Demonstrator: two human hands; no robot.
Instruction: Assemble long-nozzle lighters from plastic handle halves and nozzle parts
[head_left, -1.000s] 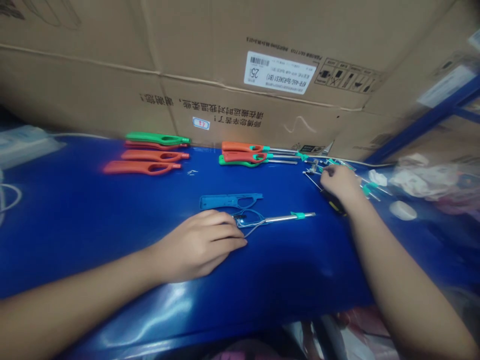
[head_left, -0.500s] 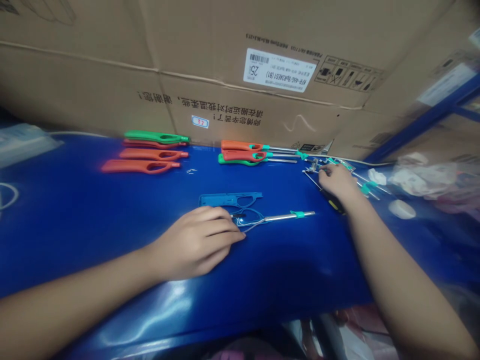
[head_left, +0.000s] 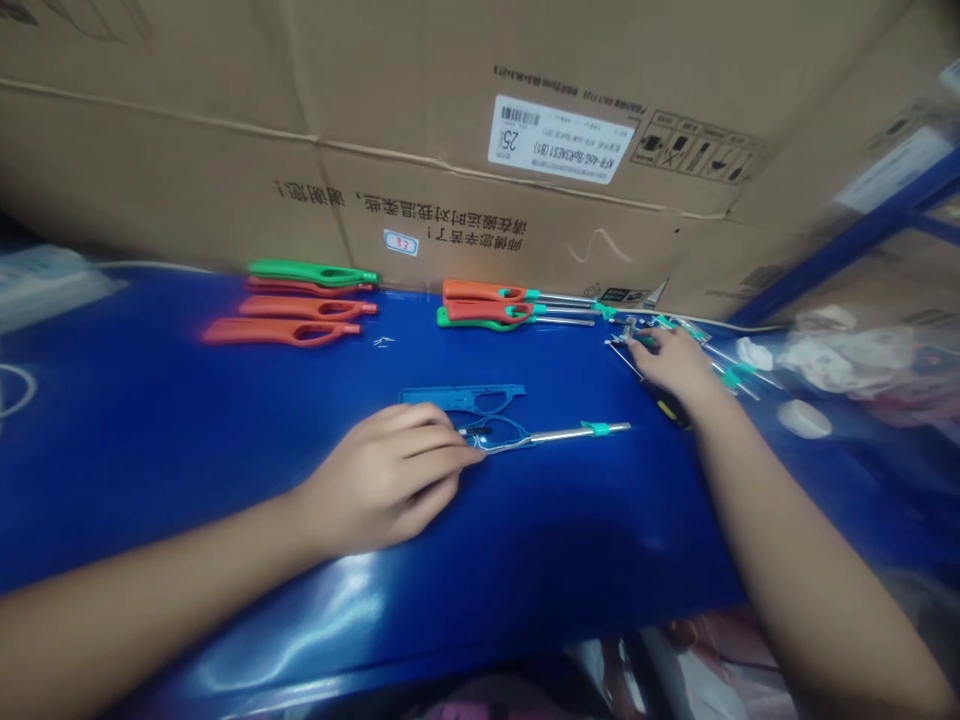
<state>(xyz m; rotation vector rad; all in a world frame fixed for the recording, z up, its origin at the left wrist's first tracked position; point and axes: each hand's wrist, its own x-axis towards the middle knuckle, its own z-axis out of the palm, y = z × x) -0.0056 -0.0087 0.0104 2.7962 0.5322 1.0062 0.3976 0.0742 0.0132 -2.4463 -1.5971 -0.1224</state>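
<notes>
A blue plastic lighter-style handle shell (head_left: 459,398) lies on the blue table top (head_left: 585,530), just above my left hand (head_left: 386,475). My left fingertips rest against thin wire loops (head_left: 499,435) joined to a metal tube with a green collar (head_left: 570,434), which points right. The tube stays in place under the hand. My right hand (head_left: 675,365) reaches among small metal parts with green collars (head_left: 628,337), its fingertips partly hiding them. A screwdriver with a black and yellow handle (head_left: 670,408) lies under that wrist.
Several orange and green handles (head_left: 283,332) lie at the far left, and more with metal tubes (head_left: 487,305) at the far centre. A large cardboard box (head_left: 480,200) stands behind the table. Blue shelf rails, a crumpled plastic bag and a white round object sit at right.
My left hand has slid up and slightly left along the wire loops. My right hand has moved a little left among the small parts. The shell and tube stay put.
</notes>
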